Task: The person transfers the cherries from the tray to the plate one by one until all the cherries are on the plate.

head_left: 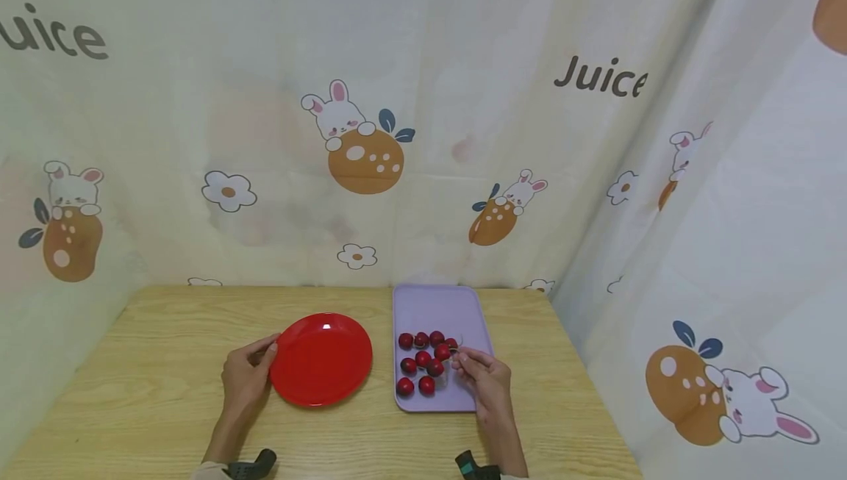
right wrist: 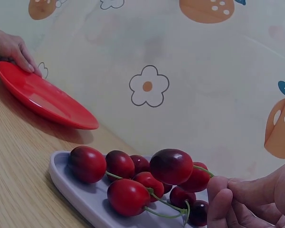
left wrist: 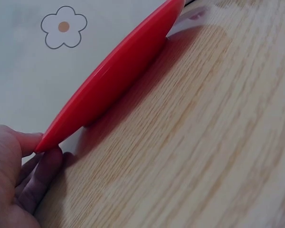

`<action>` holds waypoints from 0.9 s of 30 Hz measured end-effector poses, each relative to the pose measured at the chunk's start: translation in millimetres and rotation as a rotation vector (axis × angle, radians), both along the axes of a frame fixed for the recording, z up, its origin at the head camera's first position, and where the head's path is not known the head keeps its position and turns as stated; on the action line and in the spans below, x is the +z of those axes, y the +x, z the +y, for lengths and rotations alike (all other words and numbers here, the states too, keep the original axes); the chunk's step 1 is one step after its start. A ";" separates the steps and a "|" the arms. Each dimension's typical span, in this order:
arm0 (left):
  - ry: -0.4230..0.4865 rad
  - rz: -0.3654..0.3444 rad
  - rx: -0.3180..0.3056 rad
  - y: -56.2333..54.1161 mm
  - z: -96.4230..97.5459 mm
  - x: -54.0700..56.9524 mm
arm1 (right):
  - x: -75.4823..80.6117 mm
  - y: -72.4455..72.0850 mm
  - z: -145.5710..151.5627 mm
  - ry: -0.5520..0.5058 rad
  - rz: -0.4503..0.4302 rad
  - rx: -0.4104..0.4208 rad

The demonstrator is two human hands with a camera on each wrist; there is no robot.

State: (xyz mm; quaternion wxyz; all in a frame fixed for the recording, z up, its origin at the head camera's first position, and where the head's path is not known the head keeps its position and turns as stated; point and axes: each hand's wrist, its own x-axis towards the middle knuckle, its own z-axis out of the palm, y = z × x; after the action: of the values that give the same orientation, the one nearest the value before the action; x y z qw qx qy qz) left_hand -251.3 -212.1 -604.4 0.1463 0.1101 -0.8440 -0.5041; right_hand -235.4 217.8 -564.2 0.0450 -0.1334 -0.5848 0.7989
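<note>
My left hand [head_left: 246, 381] pinches the near-left rim of a round red plate [head_left: 320, 359]; in the left wrist view the thumb lies on top and a finger bends under the edge. My right hand [head_left: 486, 381] is over the right side of a lilac tray [head_left: 437, 307]. Between its thumb and fingertips it pinches the green stem of a dark red cherry [right wrist: 171, 166], which is raised above the others in the right wrist view. Several more cherries [right wrist: 128, 197], some with stems, lie in the tray's near half.
Both plate and tray stand on a light wooden table [head_left: 165, 362], the plate left of the tray with a strip of wood between. A printed curtain [head_left: 278, 134] with rabbits and flowers hangs behind the table and along its sides.
</note>
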 end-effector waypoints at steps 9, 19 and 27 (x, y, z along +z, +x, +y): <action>0.020 -0.009 -0.004 2.0 0.9 1.0 | -2.8 0.0 -3.4 -0.010 0.023 0.010; 0.009 -0.001 -0.003 1.3 0.5 -0.9 | -2.2 0.3 -9.0 -0.027 -0.001 0.016; 0.018 0.002 0.003 0.1 0.1 -1.6 | -0.3 0.0 -15.7 -0.031 -0.004 0.021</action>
State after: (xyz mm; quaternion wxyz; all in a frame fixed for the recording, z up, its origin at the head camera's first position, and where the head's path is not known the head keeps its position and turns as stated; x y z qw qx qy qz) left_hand -251.2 -212.0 -606.0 0.1469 0.1123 -0.8391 -0.5115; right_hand -235.4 202.1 -564.5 0.0336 -0.1294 -0.5739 0.8080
